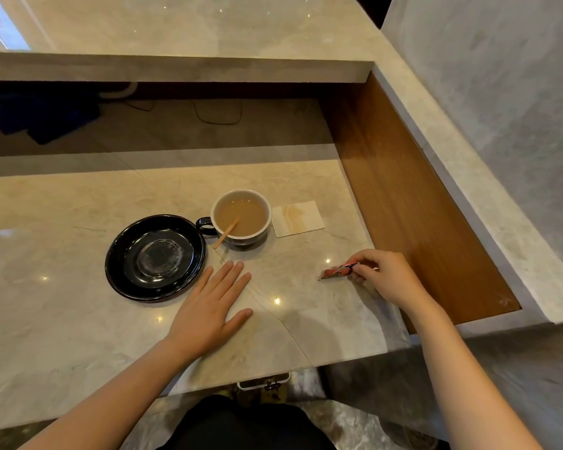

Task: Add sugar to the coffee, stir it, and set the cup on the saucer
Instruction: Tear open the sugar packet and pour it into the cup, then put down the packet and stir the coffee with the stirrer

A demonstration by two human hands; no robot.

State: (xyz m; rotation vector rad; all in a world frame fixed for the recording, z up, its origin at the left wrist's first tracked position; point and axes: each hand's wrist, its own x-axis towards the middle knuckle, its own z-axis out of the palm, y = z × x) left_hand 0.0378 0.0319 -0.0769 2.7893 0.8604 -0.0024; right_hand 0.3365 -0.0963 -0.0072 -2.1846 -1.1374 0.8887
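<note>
A dark cup (241, 216) with a white inside holds light brown coffee and stands on the marble counter, its handle pointing left. A wooden stir stick (225, 229) leans in it over the near rim. Just left of the cup lies the empty black saucer (121, 254). My left hand (210, 306) rests flat and palm down on the counter, right of the saucer and below the cup. My right hand (387, 276) pinches one end of a red sugar packet (338, 271) that lies on the counter to the right.
A white paper napkin (298, 219) with a brown stain lies right of the cup. A wooden side panel (403, 196) walls the counter on the right. A raised marble shelf (176, 69) spans the back. Dark blue items (43, 118) and cables sit beneath it.
</note>
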